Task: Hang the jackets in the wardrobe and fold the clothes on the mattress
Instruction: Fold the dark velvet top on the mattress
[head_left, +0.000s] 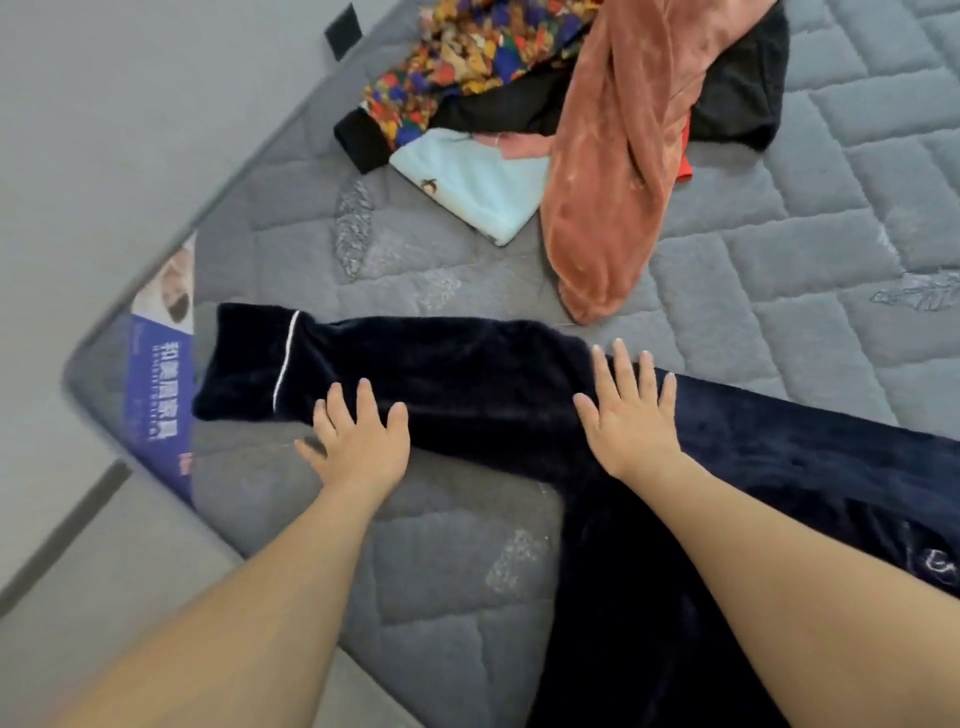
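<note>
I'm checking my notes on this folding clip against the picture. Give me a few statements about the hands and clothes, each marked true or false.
1. Both hands lie flat on the navy garment. True.
2. The left hand grips a hanger. False: its fingers are straight and hold nothing.
3. The rust-coloured garment lies beyond the navy one. True.
4. The light blue cloth is under the right hand. False: it lies in the far pile.

Two forearms enter from the lower edge of the frame, both bare, with no sleeve in view up to that edge. Left hand, lower centre: no glove or ring seen. Right hand, centre right: likewise unadorned. Fingernails short and unpainted. Wrists carry no watch or band.
</note>
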